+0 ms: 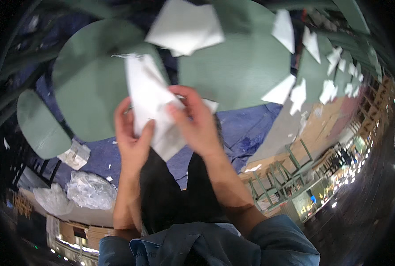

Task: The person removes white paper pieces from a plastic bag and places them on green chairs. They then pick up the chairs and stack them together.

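Sheet, white, sits pinched in our left hand and right hand, over the green panel's right edge; we're apparently folding it, which calls for aligning edges.

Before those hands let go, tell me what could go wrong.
The white sheet, held by the left hand and right hand, could crease between them. Loose threads at its far end might snag. Another white piece, projecting past a green panel, might get knocked off.
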Available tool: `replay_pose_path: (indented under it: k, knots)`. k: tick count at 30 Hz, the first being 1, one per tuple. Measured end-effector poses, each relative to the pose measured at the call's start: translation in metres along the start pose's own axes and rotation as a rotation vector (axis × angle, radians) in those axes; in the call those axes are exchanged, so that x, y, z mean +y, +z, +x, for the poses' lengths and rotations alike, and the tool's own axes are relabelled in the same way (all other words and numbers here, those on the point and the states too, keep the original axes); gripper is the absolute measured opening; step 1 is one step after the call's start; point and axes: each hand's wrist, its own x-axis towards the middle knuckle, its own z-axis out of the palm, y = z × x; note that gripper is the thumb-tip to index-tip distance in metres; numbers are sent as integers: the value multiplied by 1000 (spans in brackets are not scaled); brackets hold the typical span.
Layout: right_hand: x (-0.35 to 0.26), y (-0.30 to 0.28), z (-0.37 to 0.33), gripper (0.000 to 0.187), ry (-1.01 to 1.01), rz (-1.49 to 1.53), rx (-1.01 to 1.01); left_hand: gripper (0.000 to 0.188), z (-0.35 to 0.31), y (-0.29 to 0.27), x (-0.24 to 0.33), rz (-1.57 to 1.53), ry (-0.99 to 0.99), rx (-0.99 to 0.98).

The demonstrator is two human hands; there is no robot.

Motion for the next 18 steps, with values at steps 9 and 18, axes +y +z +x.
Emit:
replay_pose_path:
  k: [9, 18]
  knots:
    - [-31, -227, -20, 27, -188, 120, 119, 38, -23, 187, -25, -123, -31, -125]
    - [-33, -352, 96, 34, -370, 258, 689, 28, -38, 239, -22, -29, 54, -47]
